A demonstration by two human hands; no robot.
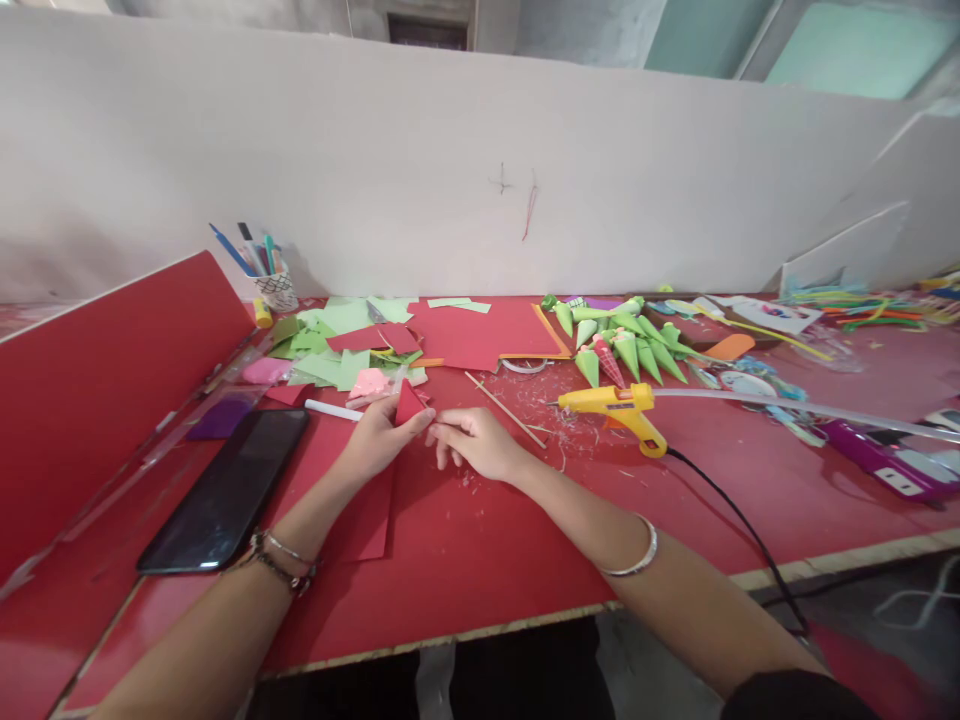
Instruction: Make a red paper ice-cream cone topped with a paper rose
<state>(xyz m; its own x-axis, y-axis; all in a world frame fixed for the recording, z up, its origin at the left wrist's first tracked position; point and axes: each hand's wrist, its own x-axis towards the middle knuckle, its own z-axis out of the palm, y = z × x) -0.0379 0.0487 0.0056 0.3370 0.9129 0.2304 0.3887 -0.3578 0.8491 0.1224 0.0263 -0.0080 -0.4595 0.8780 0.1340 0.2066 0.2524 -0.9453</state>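
My left hand (377, 436) is closed on a piece of red paper (407, 402), its thumb pressed along the side. The paper stands up in a pointed, folded or rolled shape; its lower part is hidden by the fingers. Close by on the right, my right hand (480, 442) has its fingertips almost at the left thumb. Its fingers are loosely bent and apart, and nothing shows in them. Beneath the left forearm lies a flat red sheet (367, 525). A white stick-like tube (332, 410) rests just left of the left hand.
A black phone (229, 490) lies at left. Green paper scraps (345, 315) pile up behind the hands. Rightward are a yellow glue gun (611, 402) with its cord, several green paper cones (626, 345), a wooden stick (506, 410) and a purple power strip (885, 460). A pen cup (277, 291) stands behind.
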